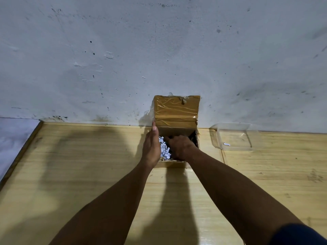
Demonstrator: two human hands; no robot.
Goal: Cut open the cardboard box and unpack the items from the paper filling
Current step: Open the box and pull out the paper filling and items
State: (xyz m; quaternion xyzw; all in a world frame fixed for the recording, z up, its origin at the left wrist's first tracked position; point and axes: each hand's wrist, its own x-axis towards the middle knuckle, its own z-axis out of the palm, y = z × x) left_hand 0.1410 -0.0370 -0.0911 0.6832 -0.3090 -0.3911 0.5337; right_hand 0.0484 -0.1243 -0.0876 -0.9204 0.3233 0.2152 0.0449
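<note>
An open cardboard box [177, 110] stands on the wooden table against the wall, its taped lid flap raised toward the wall. White shredded paper filling [164, 147] shows inside. My left hand [151, 147] rests flat along the box's left wall, fingers straight and together. My right hand [179, 146] reaches down into the box, its fingers buried in the filling and hidden. No unpacked item is visible.
A clear plastic tray [233, 137] lies on the table [88, 165] to the right of the box, with a small white scrap in it. The grey wall [159, 50] rises right behind the box. The table's left edge runs diagonally at far left.
</note>
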